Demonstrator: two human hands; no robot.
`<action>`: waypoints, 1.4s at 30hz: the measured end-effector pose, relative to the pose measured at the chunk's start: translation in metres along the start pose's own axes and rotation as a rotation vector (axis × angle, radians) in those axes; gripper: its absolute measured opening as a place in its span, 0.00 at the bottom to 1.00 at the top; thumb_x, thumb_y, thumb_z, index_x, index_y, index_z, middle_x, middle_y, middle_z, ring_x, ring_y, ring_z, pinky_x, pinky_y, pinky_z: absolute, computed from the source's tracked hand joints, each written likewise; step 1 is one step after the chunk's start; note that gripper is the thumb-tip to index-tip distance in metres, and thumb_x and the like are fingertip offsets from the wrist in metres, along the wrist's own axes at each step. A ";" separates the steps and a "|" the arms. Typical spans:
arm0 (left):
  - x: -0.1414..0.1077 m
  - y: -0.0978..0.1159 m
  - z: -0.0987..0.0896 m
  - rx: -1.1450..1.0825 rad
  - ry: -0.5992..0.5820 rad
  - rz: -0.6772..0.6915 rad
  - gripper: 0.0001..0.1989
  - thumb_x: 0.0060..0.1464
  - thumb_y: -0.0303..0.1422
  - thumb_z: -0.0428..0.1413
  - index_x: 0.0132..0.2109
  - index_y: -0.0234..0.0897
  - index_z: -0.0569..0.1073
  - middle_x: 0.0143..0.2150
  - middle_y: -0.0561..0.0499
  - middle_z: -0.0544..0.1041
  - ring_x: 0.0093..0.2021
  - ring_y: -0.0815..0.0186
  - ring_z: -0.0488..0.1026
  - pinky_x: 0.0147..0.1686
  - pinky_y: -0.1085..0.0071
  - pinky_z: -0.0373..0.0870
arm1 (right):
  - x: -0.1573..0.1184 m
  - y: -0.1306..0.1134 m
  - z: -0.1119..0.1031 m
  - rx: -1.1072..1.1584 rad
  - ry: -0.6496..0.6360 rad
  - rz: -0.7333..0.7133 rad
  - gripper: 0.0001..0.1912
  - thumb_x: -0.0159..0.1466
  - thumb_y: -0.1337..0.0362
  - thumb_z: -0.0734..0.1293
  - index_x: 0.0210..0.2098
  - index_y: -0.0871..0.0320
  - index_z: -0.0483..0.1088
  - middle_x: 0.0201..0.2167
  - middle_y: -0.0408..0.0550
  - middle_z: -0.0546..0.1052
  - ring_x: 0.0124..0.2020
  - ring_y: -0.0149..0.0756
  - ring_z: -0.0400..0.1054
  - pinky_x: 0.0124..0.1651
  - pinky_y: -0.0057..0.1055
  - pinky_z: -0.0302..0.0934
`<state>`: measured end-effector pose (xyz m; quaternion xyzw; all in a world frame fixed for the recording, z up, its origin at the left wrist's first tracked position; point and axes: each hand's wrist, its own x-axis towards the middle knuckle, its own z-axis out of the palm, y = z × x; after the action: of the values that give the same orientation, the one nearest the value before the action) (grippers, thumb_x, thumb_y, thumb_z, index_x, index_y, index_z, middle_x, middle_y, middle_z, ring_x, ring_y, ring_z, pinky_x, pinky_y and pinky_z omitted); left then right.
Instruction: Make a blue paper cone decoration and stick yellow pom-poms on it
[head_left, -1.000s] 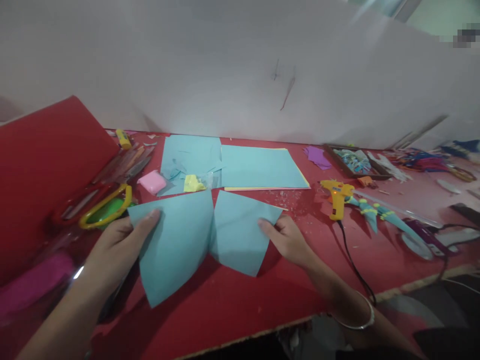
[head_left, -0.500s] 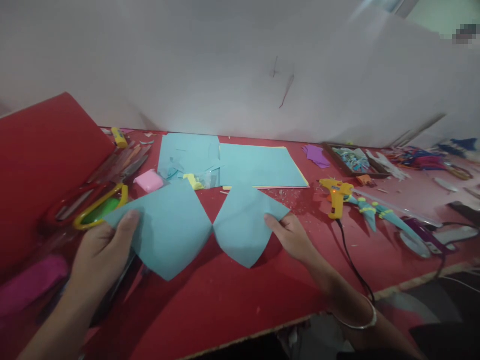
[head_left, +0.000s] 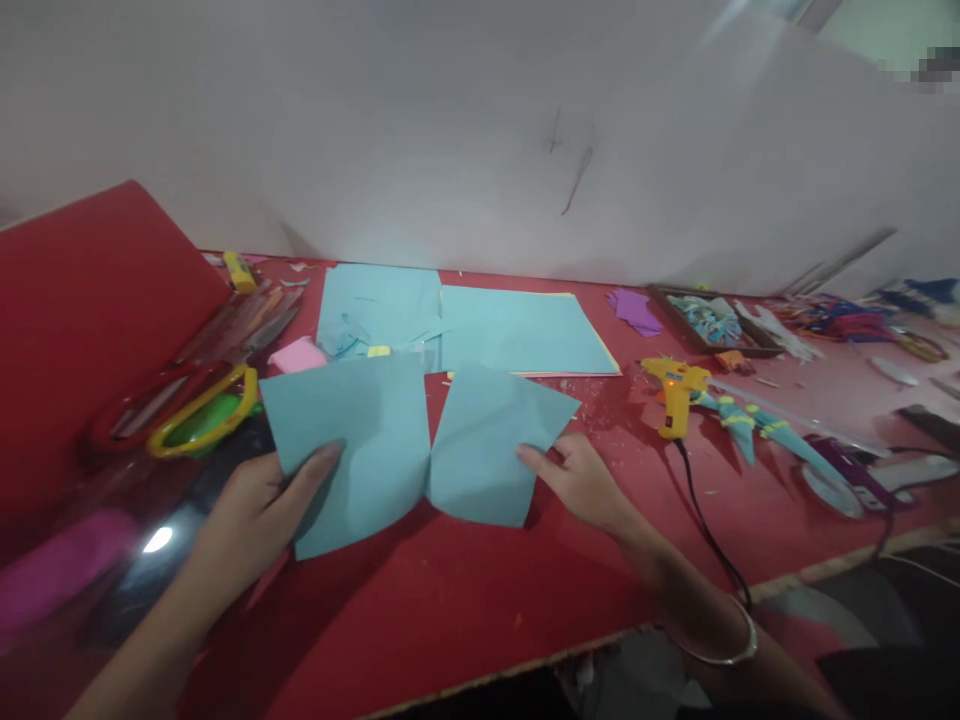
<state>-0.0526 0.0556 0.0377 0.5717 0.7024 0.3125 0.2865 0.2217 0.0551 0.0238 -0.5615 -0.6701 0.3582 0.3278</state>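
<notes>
Light blue paper (head_left: 360, 440) hangs above the red table between my hands, in two broad parts. Pinched at its left side by my left hand (head_left: 270, 500), the larger part has the thumb lying across its front. My right hand (head_left: 574, 475) grips the outer edge of the smaller blue part (head_left: 484, 445) between thumb and fingers. The two parts meet low in the middle, with a narrow V-shaped gap above; whether they are joined there I cannot tell. Behind them lies a stack of blue sheets (head_left: 525, 325), with another blue sheet (head_left: 382, 295) bearing scraps beside it.
A yellow glue gun (head_left: 679, 395) with a lit orange light and black cord lies right of my right hand. Yellow-handled scissors (head_left: 202, 415) and a dark shiny object (head_left: 161, 570) are at left. A tray (head_left: 709, 320) of scraps stands at back right.
My left hand has moved right and inward with its part of the paper, which has turned more upright. The gap between the two parts has narrowed. My right hand has shifted only slightly.
</notes>
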 end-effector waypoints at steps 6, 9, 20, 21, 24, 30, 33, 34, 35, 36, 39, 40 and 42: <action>-0.003 0.005 0.001 0.092 0.102 0.112 0.21 0.39 0.50 0.45 0.15 0.38 0.62 0.14 0.56 0.62 0.18 0.69 0.59 0.16 0.76 0.57 | 0.002 -0.005 0.004 -0.042 0.164 0.000 0.21 0.56 0.54 0.58 0.15 0.56 0.45 0.15 0.38 0.48 0.18 0.23 0.43 0.19 0.25 0.41; -0.004 0.006 0.001 0.111 0.094 0.108 0.21 0.38 0.51 0.44 0.13 0.39 0.59 0.12 0.56 0.61 0.17 0.68 0.59 0.16 0.76 0.56 | 0.003 -0.006 0.005 -0.018 0.148 0.000 0.21 0.56 0.54 0.58 0.15 0.56 0.45 0.15 0.38 0.47 0.18 0.24 0.43 0.19 0.25 0.39; -0.002 0.008 -0.011 0.035 0.237 -0.262 0.16 0.37 0.48 0.48 0.20 0.38 0.64 0.20 0.52 0.69 0.27 0.61 0.67 0.21 0.73 0.62 | 0.008 0.003 -0.019 -0.006 0.334 0.150 0.18 0.54 0.52 0.60 0.18 0.57 0.56 0.15 0.38 0.55 0.18 0.26 0.50 0.21 0.26 0.47; -0.002 0.007 -0.012 0.031 0.231 -0.288 0.16 0.38 0.47 0.48 0.21 0.38 0.65 0.21 0.52 0.69 0.27 0.61 0.68 0.21 0.73 0.62 | 0.011 0.005 -0.022 0.019 0.349 0.148 0.16 0.54 0.52 0.61 0.21 0.58 0.59 0.17 0.39 0.60 0.20 0.28 0.55 0.24 0.26 0.51; -0.002 0.004 -0.011 -0.049 0.221 -0.304 0.15 0.40 0.45 0.50 0.24 0.36 0.67 0.22 0.52 0.71 0.28 0.62 0.69 0.21 0.74 0.63 | 0.026 0.011 -0.028 0.176 0.359 0.042 0.13 0.55 0.55 0.62 0.34 0.58 0.63 0.33 0.47 0.71 0.35 0.35 0.65 0.38 0.32 0.59; -0.003 0.001 -0.006 -0.242 0.142 -0.250 0.13 0.43 0.43 0.51 0.27 0.37 0.69 0.23 0.54 0.74 0.28 0.64 0.71 0.24 0.73 0.68 | 0.074 0.020 -0.024 0.216 0.309 0.160 0.09 0.53 0.61 0.60 0.33 0.58 0.59 0.26 0.41 0.67 0.24 0.30 0.61 0.30 0.30 0.59; -0.004 -0.001 -0.004 -0.300 0.112 -0.194 0.11 0.45 0.43 0.51 0.27 0.40 0.69 0.23 0.56 0.75 0.29 0.63 0.72 0.26 0.71 0.70 | 0.099 0.023 -0.021 0.195 0.326 0.181 0.08 0.53 0.64 0.59 0.33 0.58 0.59 0.24 0.39 0.66 0.20 0.27 0.57 0.26 0.28 0.56; -0.004 -0.001 -0.003 -0.310 0.104 -0.186 0.11 0.45 0.42 0.51 0.26 0.41 0.69 0.23 0.56 0.75 0.29 0.63 0.72 0.26 0.70 0.70 | 0.106 0.025 -0.021 0.188 0.334 0.189 0.09 0.53 0.65 0.59 0.35 0.58 0.59 0.24 0.40 0.66 0.20 0.26 0.57 0.26 0.27 0.56; -0.004 -0.001 -0.003 -0.320 0.093 -0.180 0.10 0.45 0.42 0.51 0.26 0.41 0.69 0.23 0.57 0.75 0.29 0.63 0.72 0.26 0.70 0.70 | 0.113 0.027 -0.022 0.179 0.341 0.199 0.11 0.53 0.67 0.59 0.37 0.59 0.59 0.25 0.40 0.66 0.20 0.27 0.57 0.25 0.27 0.56; -0.005 0.000 -0.003 -0.331 0.085 -0.175 0.10 0.45 0.41 0.51 0.25 0.41 0.70 0.23 0.57 0.75 0.28 0.64 0.72 0.26 0.71 0.70 | 0.120 0.030 -0.022 0.169 0.351 0.210 0.13 0.53 0.68 0.58 0.39 0.60 0.59 0.25 0.41 0.66 0.20 0.27 0.58 0.25 0.27 0.56; -0.005 0.002 -0.002 -0.417 0.045 -0.218 0.09 0.45 0.40 0.53 0.27 0.40 0.71 0.22 0.58 0.75 0.25 0.68 0.72 0.24 0.74 0.69 | 0.131 0.040 -0.023 0.143 0.382 0.243 0.24 0.52 0.69 0.59 0.49 0.62 0.55 0.27 0.43 0.66 0.20 0.29 0.59 0.24 0.27 0.56; -0.005 0.003 -0.002 -0.470 0.021 -0.268 0.09 0.45 0.40 0.53 0.28 0.39 0.71 0.22 0.58 0.75 0.24 0.68 0.71 0.23 0.75 0.69 | 0.131 0.042 -0.023 0.137 0.398 0.246 0.28 0.52 0.68 0.59 0.53 0.62 0.51 0.29 0.44 0.66 0.21 0.29 0.60 0.24 0.28 0.56; -0.005 0.005 -0.003 -0.586 -0.004 -0.393 0.10 0.45 0.40 0.55 0.30 0.38 0.72 0.22 0.57 0.75 0.22 0.69 0.71 0.21 0.75 0.69 | 0.123 0.042 -0.019 0.127 0.435 0.233 0.33 0.53 0.67 0.59 0.57 0.60 0.44 0.36 0.48 0.65 0.22 0.28 0.60 0.25 0.28 0.58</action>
<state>-0.0505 0.0510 0.0437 0.3198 0.6789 0.4388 0.4942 0.2399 0.1833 0.0030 -0.6772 -0.4906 0.3055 0.4554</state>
